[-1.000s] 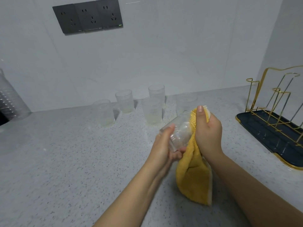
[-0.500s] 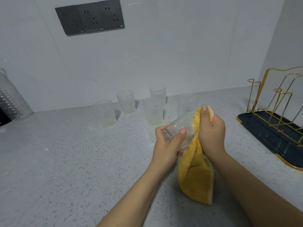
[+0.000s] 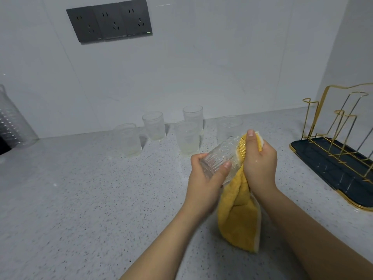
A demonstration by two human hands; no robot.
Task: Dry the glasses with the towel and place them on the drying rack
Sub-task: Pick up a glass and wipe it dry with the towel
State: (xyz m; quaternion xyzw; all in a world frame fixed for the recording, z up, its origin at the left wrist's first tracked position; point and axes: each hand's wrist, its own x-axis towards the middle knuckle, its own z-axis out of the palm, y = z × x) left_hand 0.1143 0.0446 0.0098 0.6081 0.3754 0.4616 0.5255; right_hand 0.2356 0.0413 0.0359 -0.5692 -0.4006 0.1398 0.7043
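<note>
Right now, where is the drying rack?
In the head view the rack stands at the far right of the counter against the side wall, right of the right hand and with no glasses on it.

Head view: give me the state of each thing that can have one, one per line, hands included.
Ribbed glass: tilted on its side, off the counter, towel stuffed in its mouth.
Yellow towel: bunched, lower part hanging.
Left hand: grips the glass near its base.
Right hand: holds the towel at the glass mouth.
Five glasses by the wall: upright on the counter.
Drying rack: no glasses on the part in view.
</note>
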